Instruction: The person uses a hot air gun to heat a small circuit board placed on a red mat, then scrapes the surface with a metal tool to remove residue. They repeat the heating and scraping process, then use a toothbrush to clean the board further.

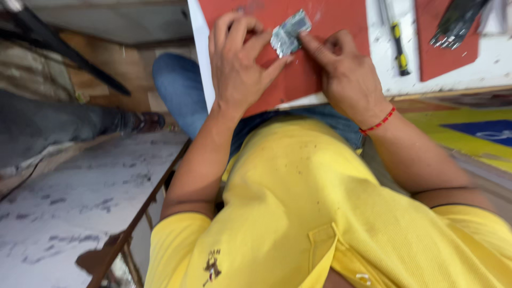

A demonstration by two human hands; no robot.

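Note:
A small grey-silver flat piece, perhaps a circuit board, lies on a red mat on a white table. My left hand pinches its lower left side with thumb and fingers. My right hand, with a red thread on the wrist, presses an index finger on its right edge. Both hands rest on the mat near the table's front edge, above my lap in blue jeans and my yellow shirt.
A screwdriver with a yellow and black handle lies to the right of the mat. Dark tools sit on a second red mat. Another person's leg and shoe are at left. A brown frame stands by the pale floor.

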